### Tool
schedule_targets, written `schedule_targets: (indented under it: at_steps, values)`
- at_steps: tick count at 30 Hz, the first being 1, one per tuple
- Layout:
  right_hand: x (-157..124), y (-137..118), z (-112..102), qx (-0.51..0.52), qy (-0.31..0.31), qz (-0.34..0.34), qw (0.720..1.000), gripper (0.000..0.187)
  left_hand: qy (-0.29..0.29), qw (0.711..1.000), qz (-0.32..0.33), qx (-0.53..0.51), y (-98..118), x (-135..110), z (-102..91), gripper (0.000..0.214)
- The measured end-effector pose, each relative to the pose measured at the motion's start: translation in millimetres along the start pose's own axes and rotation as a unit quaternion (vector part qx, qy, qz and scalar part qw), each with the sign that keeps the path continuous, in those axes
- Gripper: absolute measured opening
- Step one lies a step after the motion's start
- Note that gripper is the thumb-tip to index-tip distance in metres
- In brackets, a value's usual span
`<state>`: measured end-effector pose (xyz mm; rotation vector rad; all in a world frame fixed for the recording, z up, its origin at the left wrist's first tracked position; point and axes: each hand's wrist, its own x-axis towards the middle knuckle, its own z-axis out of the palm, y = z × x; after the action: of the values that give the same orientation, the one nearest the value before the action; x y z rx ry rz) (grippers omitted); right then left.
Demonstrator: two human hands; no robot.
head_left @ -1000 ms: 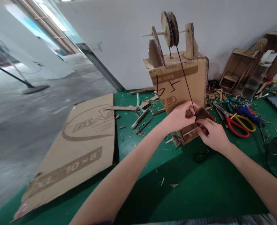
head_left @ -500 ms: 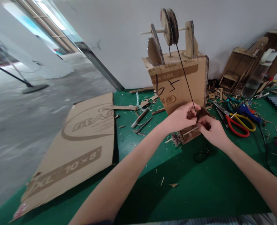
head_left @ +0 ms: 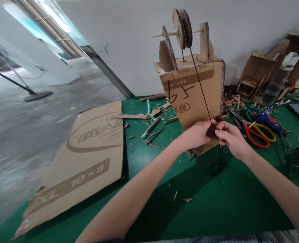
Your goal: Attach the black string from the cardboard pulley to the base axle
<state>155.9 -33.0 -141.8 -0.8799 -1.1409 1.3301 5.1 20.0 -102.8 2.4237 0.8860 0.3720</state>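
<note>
A tall cardboard box stands on the green table, with cardboard wheels on a stick axle at its top. A black string runs down from the wheels to my hands. My left hand and my right hand meet at the foot of the box, both with fingers pinched on the string. A small cardboard piece sits under them, mostly hidden. The string's loose end curls in a loop on the table below my right hand.
A large flat cardboard sheet overhangs the table's left edge. Red and yellow scissors, a blue glue gun, a clear bottle and another cardboard model lie to the right. Cardboard scraps and sticks litter the table.
Both hands have drawn closer together and slightly toward me along the string. They now cover more of the small cardboard piece. The tall box has not moved.
</note>
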Motion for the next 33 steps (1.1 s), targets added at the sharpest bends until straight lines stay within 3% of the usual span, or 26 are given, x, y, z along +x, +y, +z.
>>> schedule_targets:
  at_steps: [5,9,13,18,21,23,25,26,28,30,31,33]
  values:
    - [-2,-14,0,0.044,0.019,-0.010,0.999,0.027,0.007,1.000,0.009,-0.024,-4,0,2.9,0.034]
    - [-5,-36,-5,0.044,0.037,-0.056,0.997,0.022,0.009,0.999,0.008,-0.043,-8,3,6.7,0.033]
    - [-9,-69,-15,0.016,0.071,-0.112,0.991,0.041,0.005,0.999,-0.019,-0.047,-8,3,7.4,0.033]
    - [-13,-124,-26,0.006,0.161,-0.171,0.972,0.031,-0.011,0.998,-0.049,-0.048,-3,0,3.6,0.033]
    - [-13,-143,-38,-0.001,0.206,-0.197,0.959,0.024,-0.023,0.996,-0.054,-0.060,-3,0,1.9,0.037]
    - [-13,-142,-50,-0.102,0.265,-0.241,0.928,0.023,-0.031,0.995,-0.056,-0.079,-3,0,1.1,0.040]
    - [-13,-135,-63,-0.299,0.332,-0.268,0.854,0.027,-0.032,0.994,-0.055,-0.094,-3,0,0.2,0.042]
    - [-14,-130,-69,-0.426,0.339,-0.236,0.805,0.033,-0.030,0.993,-0.056,-0.096,-3,0,-0.3,0.043]
    - [-18,-120,-77,-0.646,0.291,-0.129,0.694,0.045,-0.028,0.993,-0.064,-0.096,-1,-1,-1.1,0.043]
    - [-22,-111,-76,-0.758,0.220,-0.027,0.614,0.051,-0.028,0.992,-0.072,-0.101,0,-1,-1.5,0.041]
    - [-25,-106,-72,-0.778,0.190,0.003,0.598,0.051,-0.029,0.991,-0.074,-0.107,0,-1,-1.5,0.041]
    - [-28,-94,-57,-0.779,0.143,0.005,0.610,0.048,-0.028,0.990,-0.072,-0.118,0,-1,-1.3,0.040]
